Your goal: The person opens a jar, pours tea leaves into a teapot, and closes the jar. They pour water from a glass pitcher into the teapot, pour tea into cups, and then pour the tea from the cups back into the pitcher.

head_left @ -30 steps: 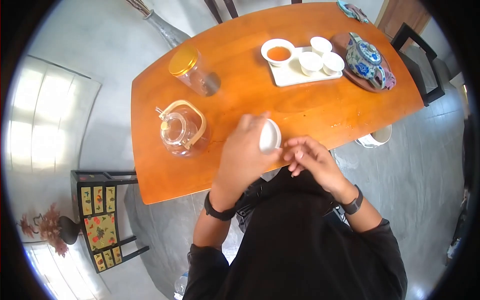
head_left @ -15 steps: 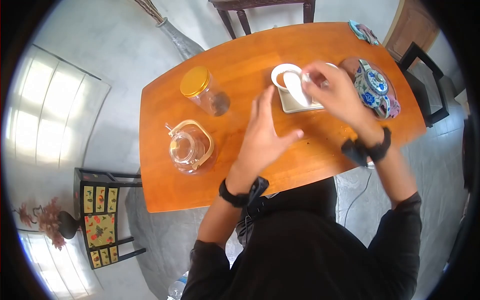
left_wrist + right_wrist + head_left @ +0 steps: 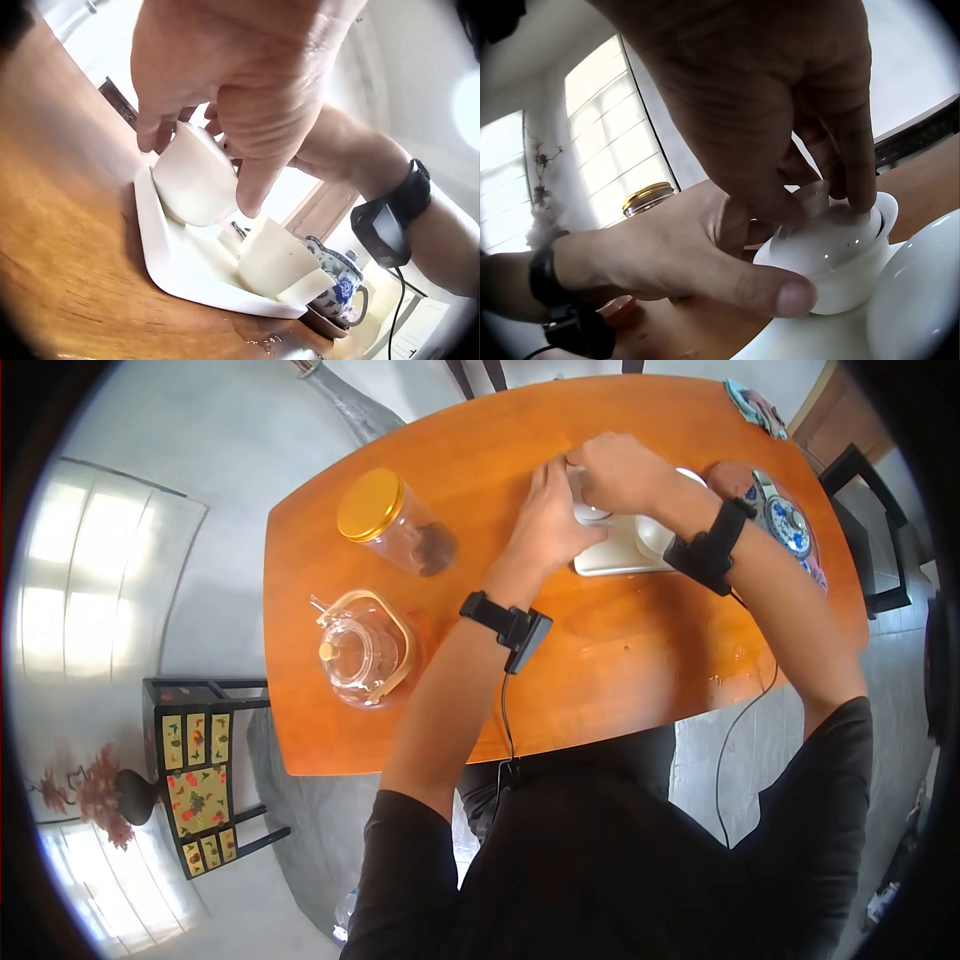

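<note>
In the right wrist view, a white lid point(image 3: 821, 244) sits in the mouth of a white gaiwan bowl point(image 3: 847, 289). My right hand point(image 3: 625, 472) pinches the lid's knob from above. Around the bowl's side is my left hand point(image 3: 545, 530), its thumb on the near wall and its fingers beyond. The bowl stands on the left end of a white tray point(image 3: 161, 259). A white cup point(image 3: 274, 259) is on the same tray, to the bowl's right. Both hands hide most of the bowl and lid from the head view.
A blue-and-white teapot point(image 3: 785, 525) stands on a brown dish at the right. Left on the table are a gold-lidded jar point(image 3: 385, 525) and a glass kettle point(image 3: 360, 655). Folded cloths point(image 3: 755, 410) lie at the far right corner. Cables hang from both wrists.
The lid moved from near the table's front edge, in my left hand, to my right hand and onto the bowl. My left hand reached forward to the bowl.
</note>
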Demonstrator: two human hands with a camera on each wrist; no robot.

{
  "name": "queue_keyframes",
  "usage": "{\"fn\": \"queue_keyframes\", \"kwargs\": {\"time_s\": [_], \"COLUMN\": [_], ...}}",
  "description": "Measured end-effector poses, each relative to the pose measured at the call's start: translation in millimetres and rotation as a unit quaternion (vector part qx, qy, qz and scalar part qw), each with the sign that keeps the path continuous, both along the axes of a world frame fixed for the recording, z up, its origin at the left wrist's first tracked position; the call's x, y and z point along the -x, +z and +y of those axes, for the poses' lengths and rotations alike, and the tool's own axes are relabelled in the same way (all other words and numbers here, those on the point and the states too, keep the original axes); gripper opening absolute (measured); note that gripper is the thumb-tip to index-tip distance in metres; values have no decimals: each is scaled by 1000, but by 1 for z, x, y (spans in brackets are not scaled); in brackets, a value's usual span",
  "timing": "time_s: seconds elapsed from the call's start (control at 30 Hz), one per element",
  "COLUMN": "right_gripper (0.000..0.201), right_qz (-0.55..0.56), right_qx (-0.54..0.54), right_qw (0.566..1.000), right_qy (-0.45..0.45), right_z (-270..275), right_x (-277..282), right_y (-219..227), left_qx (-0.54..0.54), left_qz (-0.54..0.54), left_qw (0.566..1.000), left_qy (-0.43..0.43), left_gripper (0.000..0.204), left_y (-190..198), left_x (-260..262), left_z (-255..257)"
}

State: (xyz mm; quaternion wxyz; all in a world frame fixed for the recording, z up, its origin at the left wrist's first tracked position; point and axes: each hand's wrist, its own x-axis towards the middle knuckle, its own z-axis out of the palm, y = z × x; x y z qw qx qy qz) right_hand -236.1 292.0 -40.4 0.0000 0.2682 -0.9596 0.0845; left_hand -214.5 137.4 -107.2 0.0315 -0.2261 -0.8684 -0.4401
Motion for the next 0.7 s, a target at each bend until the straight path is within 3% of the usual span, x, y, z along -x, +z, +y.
{"fn": "queue_keyframes", "kwargs": {"time_s": [0.2,0.37,0.7], "right_gripper": [27,28,23], "right_qz": [-10,-5,-28], "right_qx": [3,13,17], "right_qw": [1000,1000,999], "right_qy": [4,-9,-5], "right_z": [3,8,17], "right_x": [8,13,-5], "right_y": [1,-13,23], "left_qx": [9,50,40], "left_qz": [3,-9,47], "left_qw": [999,999,998], "left_qy": [-32,17,8], "left_gripper": [94,91,82], "left_y": [-6,-1,16], "left_x": [11,5,-5], "left_z": [0,5,6]}}
